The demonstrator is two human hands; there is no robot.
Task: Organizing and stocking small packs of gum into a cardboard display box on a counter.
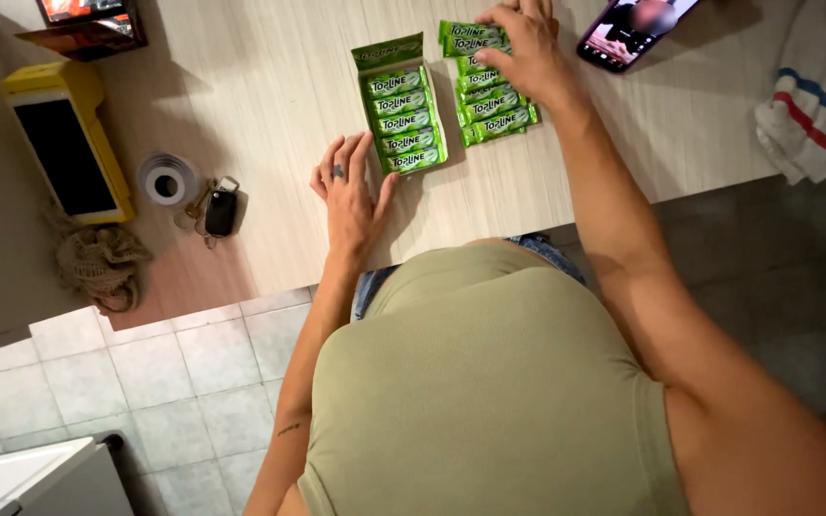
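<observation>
Nearest, at centre frame, the left hand [351, 196] lies flat on the pale wood-grain bench [241, 86], fingers spread, its fingertips just beside the open green display box [402, 113] of gum packs. The box's long axis runs from near to far, its flap at the far end. Farther, at upper centre, the right hand [520, 48] rests with curled fingers on a loose row of green gum packs [494, 100], stacked the same way, each pack lying crosswise. Grey floor tiles [145, 382] fill the lower left.
</observation>
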